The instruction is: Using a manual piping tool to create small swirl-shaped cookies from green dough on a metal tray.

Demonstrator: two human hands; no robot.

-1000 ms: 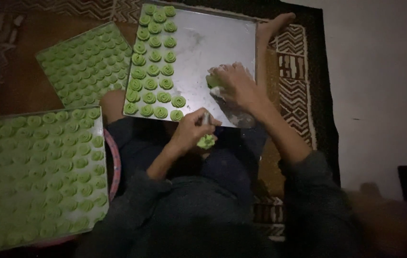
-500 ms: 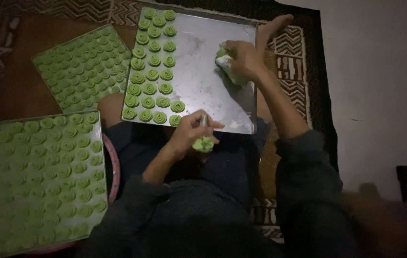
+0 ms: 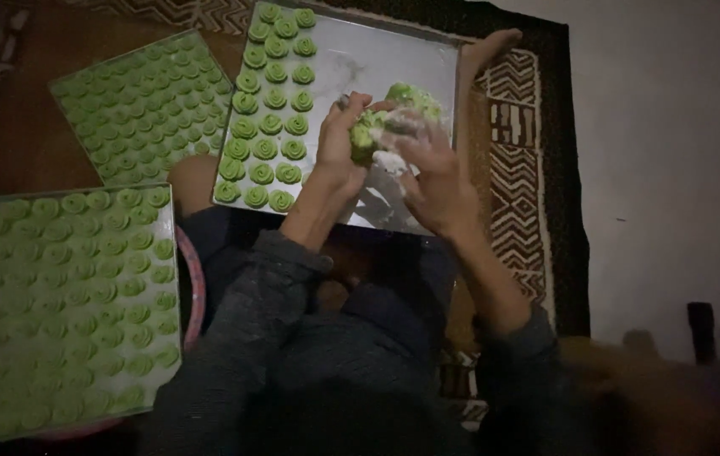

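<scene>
While both hands, left hand (image 3: 341, 143) and right hand (image 3: 427, 160), close together around the green-dough piping bag (image 3: 389, 118) over the metal baking tray (image 3: 393, 59), piped rosettes (image 3: 268, 127) fill its nine-o'clock side, so piping the bare half likely follows.

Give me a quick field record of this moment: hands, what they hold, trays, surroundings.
left hand: fingers closed on the tip end of the piping bag
right hand: wrapped around the piping bag of green dough, clear plastic
working tray: metal, left part filled with green swirl cookies, right part bare
far-left tray: full of green swirls
near-left tray: full of green swirls, resting on a pink basin
floor: patterned mat
</scene>
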